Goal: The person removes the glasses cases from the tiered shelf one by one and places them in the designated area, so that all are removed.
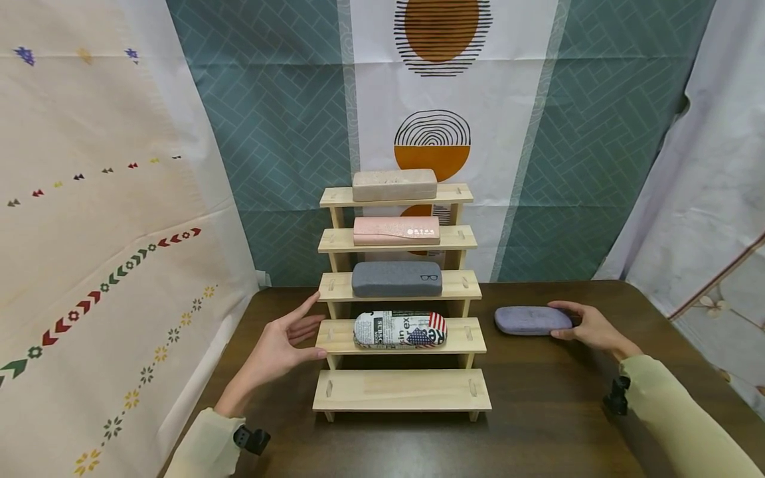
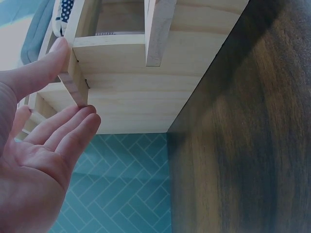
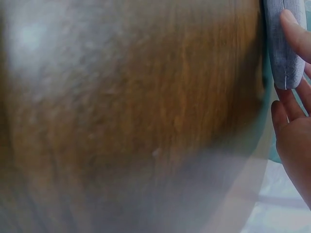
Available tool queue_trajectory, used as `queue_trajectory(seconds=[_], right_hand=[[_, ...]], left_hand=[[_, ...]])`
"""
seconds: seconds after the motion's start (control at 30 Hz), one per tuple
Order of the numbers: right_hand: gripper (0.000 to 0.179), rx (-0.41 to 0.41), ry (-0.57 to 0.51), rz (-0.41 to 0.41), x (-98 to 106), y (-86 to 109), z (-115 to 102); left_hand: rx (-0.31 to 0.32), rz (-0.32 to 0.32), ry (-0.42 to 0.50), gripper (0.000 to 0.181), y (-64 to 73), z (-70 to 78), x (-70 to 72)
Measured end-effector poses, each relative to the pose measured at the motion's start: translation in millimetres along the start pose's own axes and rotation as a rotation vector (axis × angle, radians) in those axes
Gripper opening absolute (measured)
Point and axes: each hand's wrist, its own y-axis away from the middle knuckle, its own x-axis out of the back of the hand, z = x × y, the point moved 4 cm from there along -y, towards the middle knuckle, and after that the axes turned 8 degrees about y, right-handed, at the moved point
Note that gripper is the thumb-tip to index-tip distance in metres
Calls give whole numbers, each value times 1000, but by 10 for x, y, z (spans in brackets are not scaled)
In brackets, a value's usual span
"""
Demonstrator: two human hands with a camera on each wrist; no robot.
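A stepped wooden display stand (image 1: 402, 390) rises in the middle of the head view. My left hand (image 1: 285, 340) is at its left side, with thumb and fingers spanning the end of the second-lowest shelf (image 2: 74, 80). To the right of the stand, my right hand (image 1: 593, 328) grips the right end of a purple-grey glasses case (image 1: 526, 320), thumb in front and fingers behind. In the right wrist view the glasses case (image 3: 285, 53) shows a seam along its narrow side.
Four tiers hold glasses cases: a beige case (image 1: 394, 186), a pink case (image 1: 397, 232), a grey-blue case (image 1: 396, 279) and a newspaper-print case (image 1: 399, 330). The lowest tier is bare wood. Patterned cloths (image 1: 287, 133) hang behind the dark wooden table (image 1: 538, 411) and at both sides.
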Motion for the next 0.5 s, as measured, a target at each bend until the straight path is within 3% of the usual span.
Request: queue_trajectory(seconds=[0.5], right_hand=[[69,-19,-22,5,-19,-158,28]], left_hand=[[-8,5,-7,107,-3,-10,2]])
